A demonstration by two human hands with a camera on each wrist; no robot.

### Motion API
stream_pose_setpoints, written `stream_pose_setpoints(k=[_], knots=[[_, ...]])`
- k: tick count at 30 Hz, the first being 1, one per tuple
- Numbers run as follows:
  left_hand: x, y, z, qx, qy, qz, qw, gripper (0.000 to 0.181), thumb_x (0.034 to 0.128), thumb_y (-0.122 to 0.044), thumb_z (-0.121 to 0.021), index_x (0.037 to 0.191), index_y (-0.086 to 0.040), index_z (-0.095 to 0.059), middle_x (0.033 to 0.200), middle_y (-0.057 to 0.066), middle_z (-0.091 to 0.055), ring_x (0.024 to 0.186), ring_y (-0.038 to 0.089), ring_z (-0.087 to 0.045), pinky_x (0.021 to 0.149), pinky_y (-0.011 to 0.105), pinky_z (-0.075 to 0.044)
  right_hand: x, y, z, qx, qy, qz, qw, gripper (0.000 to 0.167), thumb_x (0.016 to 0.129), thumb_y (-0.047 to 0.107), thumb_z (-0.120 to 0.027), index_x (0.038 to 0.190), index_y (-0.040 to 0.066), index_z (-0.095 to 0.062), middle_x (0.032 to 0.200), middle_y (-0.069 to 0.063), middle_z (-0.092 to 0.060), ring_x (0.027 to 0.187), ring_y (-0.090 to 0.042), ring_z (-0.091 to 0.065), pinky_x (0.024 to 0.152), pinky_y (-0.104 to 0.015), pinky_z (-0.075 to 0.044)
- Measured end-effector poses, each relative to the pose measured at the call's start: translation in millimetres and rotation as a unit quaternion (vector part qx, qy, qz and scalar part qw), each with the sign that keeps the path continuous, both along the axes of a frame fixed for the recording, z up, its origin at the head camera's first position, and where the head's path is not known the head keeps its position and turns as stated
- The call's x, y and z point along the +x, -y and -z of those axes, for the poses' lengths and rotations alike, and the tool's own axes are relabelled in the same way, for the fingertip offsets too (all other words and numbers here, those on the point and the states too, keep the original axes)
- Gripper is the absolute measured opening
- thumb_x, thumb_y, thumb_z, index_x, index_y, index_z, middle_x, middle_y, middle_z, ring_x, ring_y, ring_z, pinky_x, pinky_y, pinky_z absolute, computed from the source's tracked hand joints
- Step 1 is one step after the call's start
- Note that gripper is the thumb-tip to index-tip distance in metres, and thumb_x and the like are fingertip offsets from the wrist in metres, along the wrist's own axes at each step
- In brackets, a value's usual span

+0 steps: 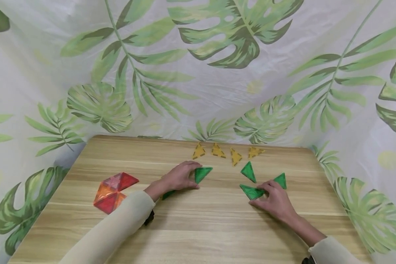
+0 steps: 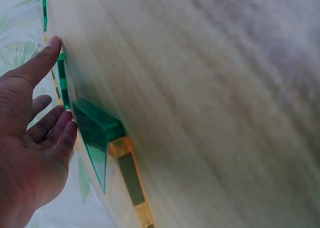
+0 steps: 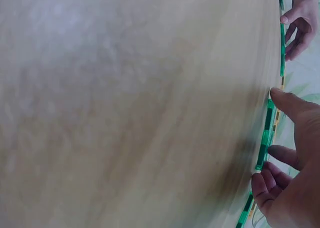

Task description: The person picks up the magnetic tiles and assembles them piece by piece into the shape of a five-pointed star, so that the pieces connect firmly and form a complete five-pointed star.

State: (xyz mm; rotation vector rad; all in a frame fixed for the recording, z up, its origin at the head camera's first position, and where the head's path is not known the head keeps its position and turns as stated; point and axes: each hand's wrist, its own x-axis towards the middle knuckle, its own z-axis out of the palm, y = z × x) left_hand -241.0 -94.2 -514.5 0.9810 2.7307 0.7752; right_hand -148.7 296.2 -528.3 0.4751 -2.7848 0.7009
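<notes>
Near the middle of the table, my left hand [image 1: 179,176] holds a green triangular magnetic tile [image 1: 202,174] between thumb and fingers. Under that wrist lies another green tile [image 1: 168,194], mostly hidden by the arm. To the right, my right hand [image 1: 278,202] pinches a green triangular tile [image 1: 250,191] flat on the wood, thumb on the near side. Two more green tiles, one upright-pointing [image 1: 249,171] and one beside the knuckles [image 1: 280,180], lie around it. From the left wrist, the gripped tile [image 2: 62,80] appears edge-on between thumb and fingers.
Red and orange triangular tiles [image 1: 109,191] lie joined in a partial fan at the left, partly behind the left sleeve. Several yellow triangular tiles [image 1: 235,157] form a loose row near the table's back edge. A leaf-patterned cloth [image 1: 217,91] hangs behind the wooden table [image 1: 211,234].
</notes>
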Motion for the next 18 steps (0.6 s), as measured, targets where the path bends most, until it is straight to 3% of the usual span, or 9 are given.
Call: stream_pose_setpoints(k=[9, 18], knots=[[-0.3, -1.0, -0.2, 0.009, -0.007, 0.008, 0.9999, 0.071, 0.0839, -0.028, -0.093, 0.141, 0.003, -0.064, 0.142, 0.019, -0.065, 0.134, 0.035, -0.059, 0.113, 0.047, -0.049, 2.1, 2.2, 2.0, 0.007, -0.014, 0.018, 0.9997, 0.054, 0.069, 0.037, -0.100, 0.107, 0.003, -0.080, 0.100, -0.007, -0.068, 0.090, -0.023, -0.064, 0.076, -0.046, -0.058], [-2.8, -1.4, 1.3, 0.002, -0.043, 0.013, 0.9990, 0.066, 0.0800, -0.031, -0.096, 0.132, 0.001, -0.072, 0.129, 0.015, -0.073, 0.119, 0.030, -0.067, 0.102, 0.043, -0.056, 1.0, 1.6, 1.9, 0.009, -0.007, 0.014, 0.9998, 0.052, 0.073, 0.033, -0.098, 0.110, 0.001, -0.079, 0.103, -0.009, -0.073, 0.095, -0.027, -0.068, 0.081, -0.050, -0.059]])
